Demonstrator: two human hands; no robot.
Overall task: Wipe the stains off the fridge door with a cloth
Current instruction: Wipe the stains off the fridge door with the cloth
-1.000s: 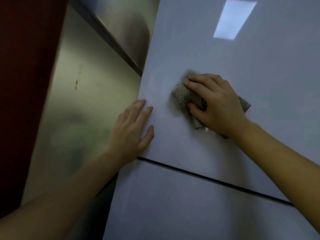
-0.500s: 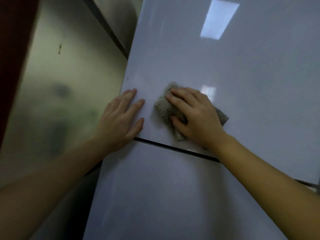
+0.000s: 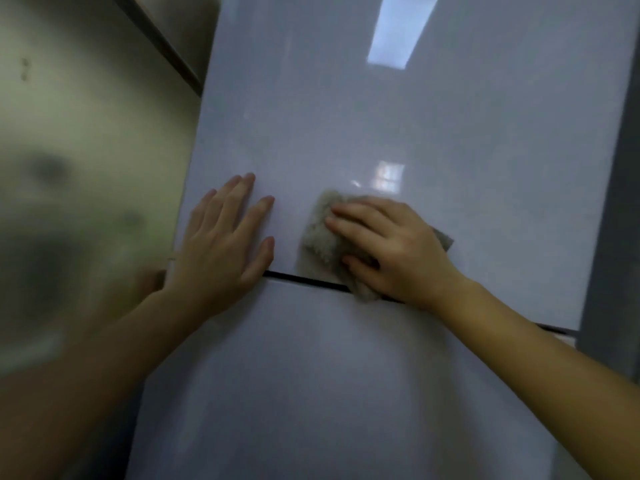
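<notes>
A person's right hand [image 3: 391, 251] presses a grey cloth [image 3: 320, 233] flat against the glossy fridge door [image 3: 346, 116], low on the upper panel and just above its bottom edge. The fingers lie spread over the cloth rather than wrapped round it. The left hand [image 3: 221, 244] rests with straight fingers on the same panel at its bottom-left corner, near the cloth but apart from it.

The cloth's lower corner overhangs the dark seam [image 3: 301, 278] between the upper and lower doors, so a downward stroke could catch it there and bunch it. Because it is pinned only by pressure, the cloth could also slide out from under the hand on the slick surface. The bracing palm may leave fresh marks on the gloss. No stains can be made out in this soft, blurred view.

The cloth's long axis seems to run across the door, its fuzzy end pointing to the left edge and one corner showing past the wrist on the right. The hand hides the middle.
</notes>
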